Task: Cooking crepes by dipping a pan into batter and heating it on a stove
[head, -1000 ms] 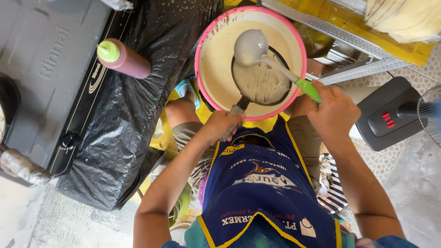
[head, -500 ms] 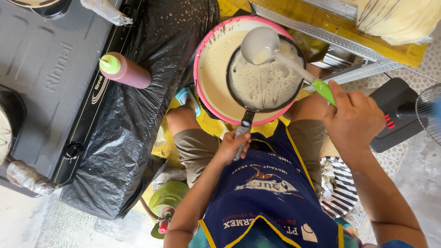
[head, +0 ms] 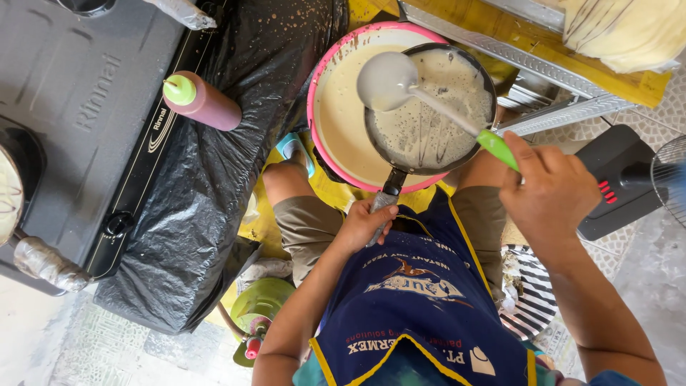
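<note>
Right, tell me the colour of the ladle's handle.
Bright green, on the grey-bowled ladle held by the right hand over the dark frying pan; head view.

Basin (head: 330,107) hemmed — squeeze bottle (head: 202,102) left, yellow rack (head: 543,53) right — gap between.

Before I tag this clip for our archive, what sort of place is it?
Probably a small food stall or home cooking spot: a gas stove on black plastic sheet, a pink basin of batter, and a coated pan held above it.
</note>
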